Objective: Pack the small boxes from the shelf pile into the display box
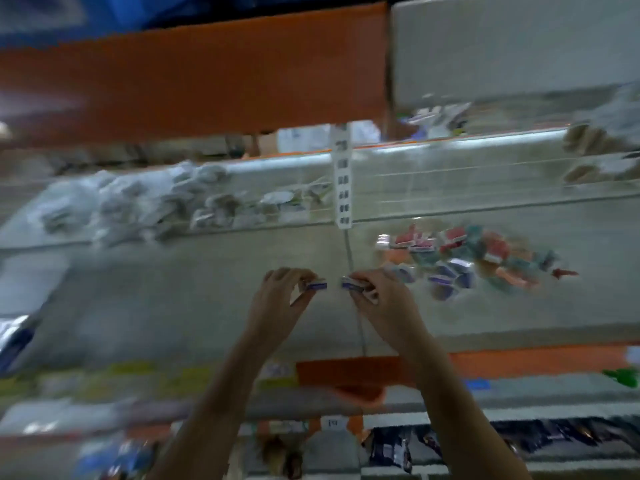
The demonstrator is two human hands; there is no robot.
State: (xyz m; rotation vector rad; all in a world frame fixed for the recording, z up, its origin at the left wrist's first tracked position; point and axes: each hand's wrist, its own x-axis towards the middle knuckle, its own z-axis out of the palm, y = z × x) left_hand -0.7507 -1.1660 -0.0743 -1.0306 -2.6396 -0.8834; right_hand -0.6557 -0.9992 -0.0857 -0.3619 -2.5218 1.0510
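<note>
Left hand (pixel 284 289): pinches one small box (pixel 317 285).
Right hand (pixel 375 289): pinches another (pixel 351 283).
Pile (pixel 464 261): on shelf (pixel 173 306), right of both hands, nearer the right.
Display box: not discernible.

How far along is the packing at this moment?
Done: nothing visibly packed; no display box can be made out in this blurred frame. In hand: left hand and right hand each pinch small boxes. Left: the pile of boxes on the shelf.

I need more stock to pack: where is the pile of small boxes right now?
In the head view the pile of small boxes lies on the grey shelf, up and right of the right hand.
</note>
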